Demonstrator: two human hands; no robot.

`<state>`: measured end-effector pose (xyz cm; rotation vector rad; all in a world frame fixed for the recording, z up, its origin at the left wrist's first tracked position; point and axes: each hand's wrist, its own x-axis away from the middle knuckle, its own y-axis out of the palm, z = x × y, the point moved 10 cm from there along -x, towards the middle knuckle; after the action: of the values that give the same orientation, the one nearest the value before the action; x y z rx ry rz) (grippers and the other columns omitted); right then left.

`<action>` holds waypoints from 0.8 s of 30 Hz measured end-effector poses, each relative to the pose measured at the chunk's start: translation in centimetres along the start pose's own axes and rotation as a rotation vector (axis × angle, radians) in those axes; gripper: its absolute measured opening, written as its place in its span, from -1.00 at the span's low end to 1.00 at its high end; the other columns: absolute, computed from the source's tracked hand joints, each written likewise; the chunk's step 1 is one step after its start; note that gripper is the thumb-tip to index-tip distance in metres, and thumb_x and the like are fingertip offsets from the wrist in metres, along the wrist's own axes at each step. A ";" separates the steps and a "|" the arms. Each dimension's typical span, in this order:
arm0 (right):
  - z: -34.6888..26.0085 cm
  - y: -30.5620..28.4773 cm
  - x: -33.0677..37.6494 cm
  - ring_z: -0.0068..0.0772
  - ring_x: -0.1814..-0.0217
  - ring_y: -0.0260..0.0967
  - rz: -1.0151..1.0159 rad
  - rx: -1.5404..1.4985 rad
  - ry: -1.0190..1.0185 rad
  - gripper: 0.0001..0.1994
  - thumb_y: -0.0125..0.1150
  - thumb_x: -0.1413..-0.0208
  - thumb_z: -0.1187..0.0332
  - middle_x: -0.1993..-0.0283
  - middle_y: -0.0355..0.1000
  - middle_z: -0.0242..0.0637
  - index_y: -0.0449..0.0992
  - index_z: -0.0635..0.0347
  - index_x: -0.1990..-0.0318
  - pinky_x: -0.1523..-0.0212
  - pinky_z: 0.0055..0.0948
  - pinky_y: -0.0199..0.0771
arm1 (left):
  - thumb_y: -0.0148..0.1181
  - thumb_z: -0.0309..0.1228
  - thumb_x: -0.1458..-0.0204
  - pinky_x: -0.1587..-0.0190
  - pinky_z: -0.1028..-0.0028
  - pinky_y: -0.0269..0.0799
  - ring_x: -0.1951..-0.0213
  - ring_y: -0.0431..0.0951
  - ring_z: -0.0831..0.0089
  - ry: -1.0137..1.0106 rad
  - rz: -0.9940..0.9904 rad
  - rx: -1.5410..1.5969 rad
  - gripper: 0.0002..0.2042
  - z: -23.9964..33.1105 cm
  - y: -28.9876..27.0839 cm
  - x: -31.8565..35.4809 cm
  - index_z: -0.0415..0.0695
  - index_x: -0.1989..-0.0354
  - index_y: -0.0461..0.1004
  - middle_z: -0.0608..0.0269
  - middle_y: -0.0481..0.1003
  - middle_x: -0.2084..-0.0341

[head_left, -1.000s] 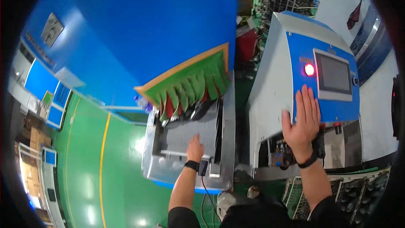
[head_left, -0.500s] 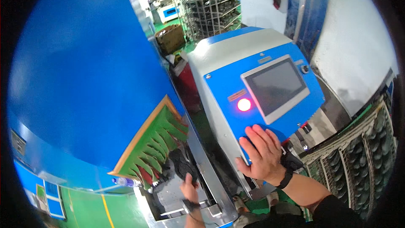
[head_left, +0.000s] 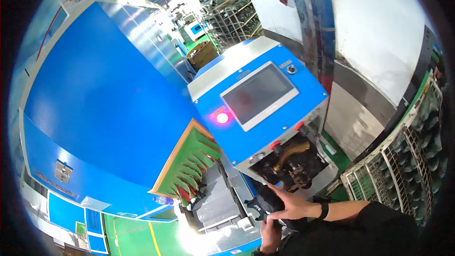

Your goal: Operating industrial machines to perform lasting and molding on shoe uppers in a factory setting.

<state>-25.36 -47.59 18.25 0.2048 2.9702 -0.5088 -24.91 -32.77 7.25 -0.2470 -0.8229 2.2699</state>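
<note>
Below, right hand (head_left: 290, 205) and left hand (head_left: 270, 230) both grip black shoe upper (head_left: 265, 202); blue touchscreen machine (head_left: 265, 114) crowds above, green-fringed conveyor (head_left: 215, 199) alongside.

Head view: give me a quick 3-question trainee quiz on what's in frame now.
1. True or false: the round lamp beside the touchscreen on the blue machine glows red.
2. Multiple choice: what do the right hand and left hand hold between them? A) a green strip curtain B) a dark shoe-like item C) a yellow tool
3. Fill in: the green strip curtain hangs over a grey ____.

Key: 1 true. 2 B. 3 conveyor.
</note>
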 end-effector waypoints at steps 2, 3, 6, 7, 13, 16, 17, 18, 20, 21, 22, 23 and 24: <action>0.9 -2.0 1.9 0.09 -0.38 0.20 0.109 -0.009 0.005 0.06 0.41 0.03 0.09 -0.36 0.16 0.20 -0.16 0.34 -0.48 -0.38 -0.19 0.13 | 0.02 -0.19 -0.31 -0.05 0.27 0.40 0.07 0.49 0.24 -0.242 0.223 0.791 -0.65 2.9 1.5 -1.2 -0.25 -0.04 0.36 0.09 0.48 0.09; 1.1 -3.4 2.8 0.12 -0.37 0.20 0.177 -0.060 0.013 0.05 0.40 0.01 0.08 -0.33 0.18 0.22 -0.16 0.34 -0.48 -0.37 -0.17 0.13 | -0.09 -0.19 -0.36 -0.06 0.27 0.39 -0.02 0.48 0.24 -0.336 0.325 1.180 -0.62 1.6 3.7 -1.7 -0.30 -0.08 0.34 0.03 0.47 0.01; -0.4 -8.0 6.1 0.23 -0.24 0.31 0.322 -0.011 -0.011 0.00 0.37 0.00 0.09 -0.22 0.25 0.29 -0.10 0.31 -0.48 -0.25 -0.11 0.29 | -0.08 -0.23 -0.34 0.14 0.17 0.41 0.15 0.50 0.16 -0.314 0.394 0.774 -0.71 4.1 4.7 -2.3 -0.26 0.09 0.35 -0.03 0.47 0.18; -1.3 -8.8 6.9 0.25 -0.16 0.35 0.287 0.130 0.015 -0.02 0.38 0.02 0.09 -0.19 0.28 0.29 -0.06 0.28 -0.47 -0.18 -0.10 0.36 | -0.09 -0.27 -0.31 0.22 0.11 0.39 0.23 0.49 0.04 -0.115 0.428 0.293 -0.75 6.9 3.6 -2.3 -0.25 0.16 0.35 -0.08 0.46 0.25; 1.4 -13.2 10.3 0.08 -0.18 0.42 0.169 0.142 -0.081 -0.02 0.45 0.06 0.19 -0.26 0.31 0.22 -0.01 0.16 -0.49 -0.19 -0.20 0.39 | -0.08 -0.33 -0.17 0.41 -0.07 0.35 0.51 0.48 -0.23 0.065 0.172 -0.064 -0.69 11.7 6.8 -2.0 -0.24 0.58 0.39 -0.16 0.45 0.65; 11.2 -14.2 12.6 -0.22 -0.19 0.42 0.148 -0.469 0.392 -0.13 0.37 -0.03 0.20 -0.25 0.38 -0.03 0.06 0.29 -0.44 -0.23 -0.35 0.36 | -0.17 -0.28 -0.27 0.48 0.22 0.41 0.61 0.53 0.09 -0.038 0.168 0.121 -0.57 10.6 8.6 -2.6 -0.27 0.63 0.35 0.05 0.47 0.74; 14.6 -14.6 13.9 -0.26 -0.16 0.43 0.175 -0.742 0.481 -0.21 0.33 -0.06 0.20 -0.23 0.39 -0.08 0.12 0.30 -0.41 -0.21 -0.38 0.37 | -0.22 -0.27 -0.30 0.47 0.28 0.42 0.55 0.54 0.27 -0.265 0.255 0.535 -0.55 11.5 7.3 -3.2 -0.29 0.62 0.33 0.13 0.51 0.68; 16.3 -13.9 14.7 -0.29 -0.13 0.44 0.187 -1.018 0.557 -0.28 0.28 -0.09 0.20 -0.21 0.40 -0.12 0.19 0.32 -0.37 -0.19 -0.40 0.39 | -0.25 -0.25 -0.32 0.40 0.29 0.46 0.48 0.56 0.31 -0.385 0.282 1.247 -0.54 5.1 9.7 -3.5 -0.34 0.51 0.39 0.08 0.57 0.53; 11.4 -13.9 13.5 -0.42 -0.12 0.42 0.314 -1.395 0.448 -0.38 0.19 -0.10 0.30 -0.19 0.41 -0.16 0.27 0.32 -0.33 -0.16 -0.39 0.41 | -0.24 -0.23 -0.33 0.34 0.31 0.49 0.41 0.59 0.33 -0.497 0.067 0.647 -0.56 6.9 7.9 -3.9 -0.37 0.37 0.45 0.06 0.59 0.42; 13.4 -15.2 13.6 -0.44 -0.14 0.40 0.349 -1.080 0.438 -0.32 0.23 -0.07 0.34 -0.21 0.39 -0.18 0.21 0.32 -0.37 -0.18 -0.40 0.39 | -0.15 -0.24 -0.33 0.28 0.34 0.52 0.40 0.61 0.34 -0.638 -0.021 0.899 -0.61 5.4 10.0 -3.2 -0.37 0.27 0.48 0.07 0.60 0.43; 14.9 -16.3 13.6 -0.46 -0.16 0.38 0.381 -0.772 0.410 -0.24 0.26 -0.03 0.39 -0.24 0.38 -0.20 0.15 0.31 -0.42 -0.19 -0.40 0.37 | -0.15 -0.24 -0.33 0.28 0.34 0.52 0.40 0.61 0.34 -0.648 -0.014 0.909 -0.61 4.1 10.2 -2.7 -0.37 0.27 0.48 0.07 0.60 0.43; 11.9 -16.5 11.9 -0.52 -0.18 0.33 0.389 -0.599 0.362 -0.12 0.33 0.06 0.46 -0.26 0.36 -0.23 0.05 0.31 -0.46 -0.22 -0.48 0.32 | -0.11 -0.25 -0.32 0.27 0.36 0.53 0.39 0.62 0.34 -0.494 -0.144 0.645 -0.63 3.8 10.4 -2.7 -0.37 0.26 0.48 0.07 0.60 0.43; 10.9 -16.5 10.3 -0.53 -0.11 0.36 0.357 -0.356 0.279 -0.14 0.37 0.08 0.45 -0.22 0.39 -0.19 0.12 0.28 -0.44 -0.17 -0.51 0.35 | -0.07 -0.26 -0.31 0.25 0.38 0.53 0.38 0.63 0.34 -0.334 -0.268 0.381 -0.65 3.8 10.8 -2.5 -0.36 0.25 0.48 0.07 0.60 0.42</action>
<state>-36.96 -65.56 11.86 0.8040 3.1084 0.0995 -30.48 -42.33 3.40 0.4033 -0.5285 2.1828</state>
